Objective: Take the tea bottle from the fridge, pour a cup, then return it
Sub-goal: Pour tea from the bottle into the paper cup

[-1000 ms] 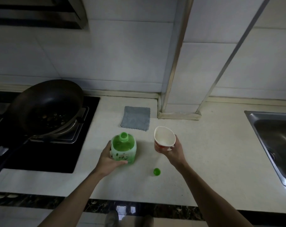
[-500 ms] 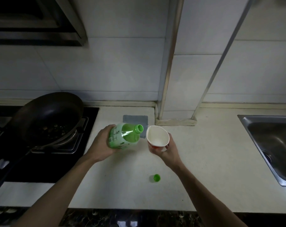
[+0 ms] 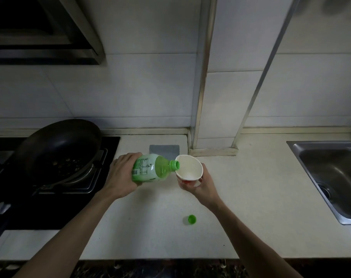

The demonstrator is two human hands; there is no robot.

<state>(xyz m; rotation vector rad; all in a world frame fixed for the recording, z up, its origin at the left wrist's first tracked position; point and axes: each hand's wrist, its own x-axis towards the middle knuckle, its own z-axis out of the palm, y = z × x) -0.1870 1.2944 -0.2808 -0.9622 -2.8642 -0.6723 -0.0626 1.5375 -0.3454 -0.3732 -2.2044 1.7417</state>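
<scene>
Cream countertop (image 3: 240, 207), tiled wall (image 3: 140, 87), sink (image 3: 295, 145), tea bottle (image 3: 150, 169)

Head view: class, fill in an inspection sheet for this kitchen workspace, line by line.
Surface: pale counter.
Job's things: tea bottle uncapped and tilted, mouth at the rim of the paper cup; no stream visible; green cap lies on the counter.
Clutter: grey cloth beyond the bottle.
Grips: left hand holds the bottle; right hand holds the cup.
Cables: nothing seen.
Surroundings: dark pan on stove at left, sink at right, hood above.
</scene>
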